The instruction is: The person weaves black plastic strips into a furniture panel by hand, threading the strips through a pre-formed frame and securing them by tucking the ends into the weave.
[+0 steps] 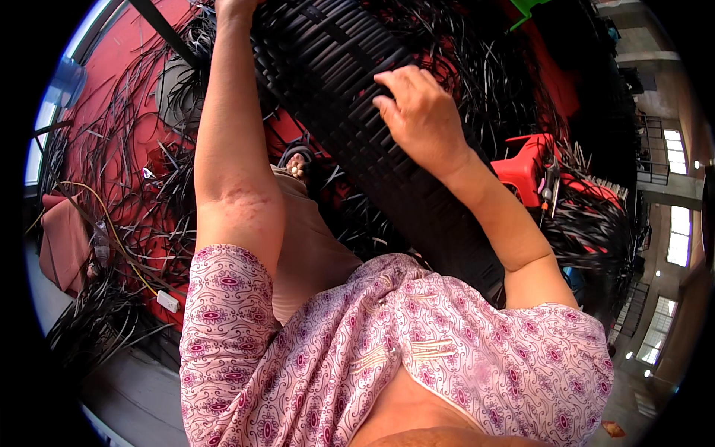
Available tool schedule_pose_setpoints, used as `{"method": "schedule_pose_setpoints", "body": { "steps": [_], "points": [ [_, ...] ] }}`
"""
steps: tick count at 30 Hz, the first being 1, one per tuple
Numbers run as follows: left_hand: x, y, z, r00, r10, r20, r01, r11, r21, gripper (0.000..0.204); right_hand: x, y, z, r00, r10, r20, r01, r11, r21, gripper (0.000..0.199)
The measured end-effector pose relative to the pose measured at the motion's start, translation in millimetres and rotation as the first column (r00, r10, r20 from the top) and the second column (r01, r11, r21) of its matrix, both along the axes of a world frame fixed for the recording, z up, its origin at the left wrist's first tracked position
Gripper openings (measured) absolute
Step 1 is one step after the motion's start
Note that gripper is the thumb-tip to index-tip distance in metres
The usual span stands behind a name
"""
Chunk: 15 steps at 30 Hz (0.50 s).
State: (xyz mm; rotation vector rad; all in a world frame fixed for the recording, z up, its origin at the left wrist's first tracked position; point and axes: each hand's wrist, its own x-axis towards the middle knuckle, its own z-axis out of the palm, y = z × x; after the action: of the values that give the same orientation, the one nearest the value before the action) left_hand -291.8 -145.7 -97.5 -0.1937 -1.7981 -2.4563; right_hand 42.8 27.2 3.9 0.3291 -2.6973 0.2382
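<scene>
A long panel of woven black flat strips runs from the top middle down toward my lap. My right hand is over its right side, fingers loosely bent. Between thumb and forefinger there is a gap, and no strip shows in it. Whether the fingertips touch the weave, I cannot tell. My left arm reaches up to the top edge of the view, beside the panel's far left part. Only the wrist end of my left hand shows there; its fingers are cut off by the edge.
Loose black strips lie tangled on both sides over a red floor covering. At the right stands a red plastic stool with small tools by it. A yellow cord with a white socket block lies at left, near a reddish-brown cloth-like item.
</scene>
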Motion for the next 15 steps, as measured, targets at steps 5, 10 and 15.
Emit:
{"method": "schedule_pose_setpoints", "body": {
  "steps": [5, 10, 15],
  "points": [
    [-34, -40, -18, 0.998, -0.058, 0.015, 0.059, 0.987, -0.152, 0.025, 43, -13, -21, 0.997, -0.057, -0.053, 0.062, 0.992, 0.107, 0.037],
    [-34, -33, -4, 0.974, 0.195, -0.115, -0.217, 0.659, -0.72, 0.057, 49, -26, -28, 0.982, -0.176, -0.065, 0.176, 0.984, -0.009, 0.03],
    [2, -19, 17, 0.929, 0.341, -0.142, -0.298, 0.467, -0.833, 0.049, 65, -43, -38, 0.99, -0.144, 0.011, 0.143, 0.977, -0.16, 0.03]
  ]
}}
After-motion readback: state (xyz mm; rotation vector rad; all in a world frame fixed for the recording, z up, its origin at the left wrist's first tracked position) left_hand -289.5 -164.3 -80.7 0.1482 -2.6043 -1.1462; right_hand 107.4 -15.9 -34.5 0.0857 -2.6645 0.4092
